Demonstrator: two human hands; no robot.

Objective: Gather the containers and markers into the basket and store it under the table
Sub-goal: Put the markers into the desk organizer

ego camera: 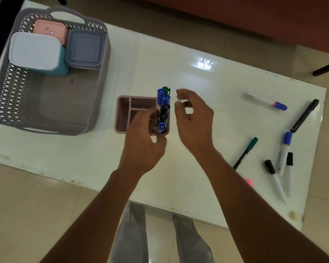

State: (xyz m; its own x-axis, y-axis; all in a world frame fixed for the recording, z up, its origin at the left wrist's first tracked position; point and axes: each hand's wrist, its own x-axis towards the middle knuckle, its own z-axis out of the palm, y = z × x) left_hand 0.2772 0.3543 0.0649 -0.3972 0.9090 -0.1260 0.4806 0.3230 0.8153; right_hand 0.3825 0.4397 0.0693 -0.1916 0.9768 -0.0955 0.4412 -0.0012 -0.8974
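A pink divided organiser stands mid-table with several blue, black and green markers upright in its right compartment. My left hand grips its near wall. Just right of the markers hovers my right hand, fingers spread, holding nothing. The grey lattice basket at the left holds a pink container, a white-lidded teal container and a grey-blue container. Loose markers lie at the right: a blue-capped one, a black one, a green pen, and several more.
The white glossy table has its near edge above my legs on the tiled floor. A pink highlighter peeks from behind my right forearm. A dark chair leg stands at the far right, a brown sofa behind.
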